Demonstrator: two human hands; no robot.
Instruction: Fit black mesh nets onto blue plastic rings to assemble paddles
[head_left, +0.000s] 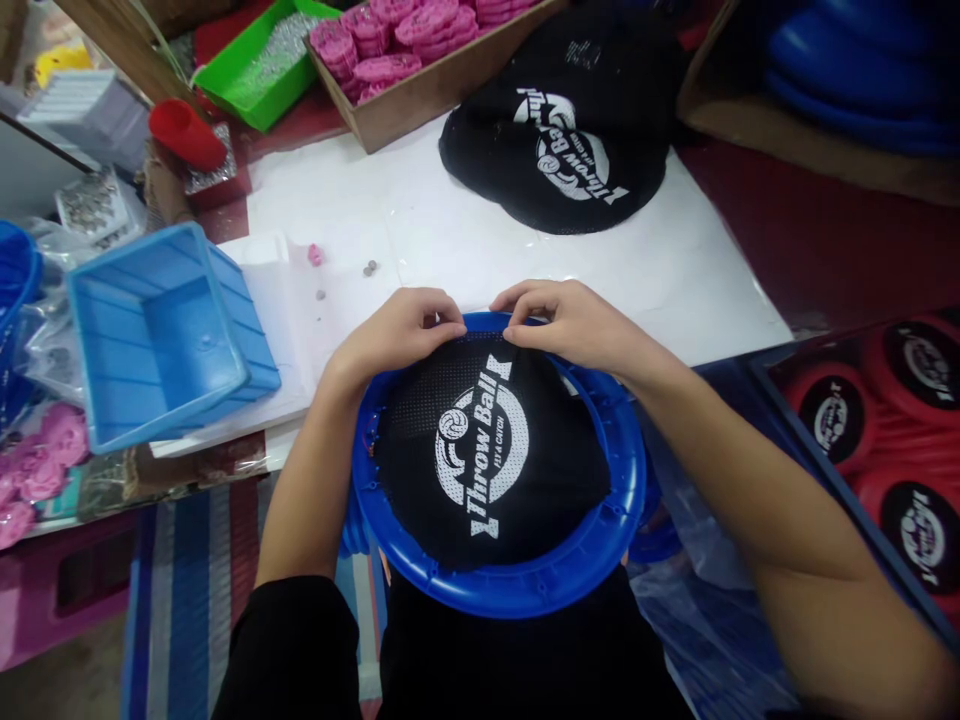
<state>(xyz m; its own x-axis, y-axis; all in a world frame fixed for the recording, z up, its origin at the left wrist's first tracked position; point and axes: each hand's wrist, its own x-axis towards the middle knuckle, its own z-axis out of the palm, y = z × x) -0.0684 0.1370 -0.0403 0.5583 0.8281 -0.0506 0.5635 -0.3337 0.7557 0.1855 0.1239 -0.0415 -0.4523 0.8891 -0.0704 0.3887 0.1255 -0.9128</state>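
A blue plastic ring (pixel 517 592) rests against my lap, its far side by the table edge. Inside it lies a round black mesh cloth (pixel 555 470) printed in white with "Throw Ball". With thumb and fingers together, my left hand (pixel 409 325) pinches the mesh's far edge at the ring's rim. Just to the right, my right hand (pixel 562 318) pinches the same edge, fingers bent over the rim. The cloth reaches the rim at the far left, while blue shows along its right and near sides. Exactly what lies between the fingertips is hidden.
More printed black mesh cloths (pixel 555 140) are stacked on the white table sheet (pixel 420 230). A blue bin (pixel 172 330) stands left. Behind are a green tray (pixel 259 65) of small metal parts and a carton (pixel 420 105) of pink pieces. Red discs (pixel 829 415) sit right.
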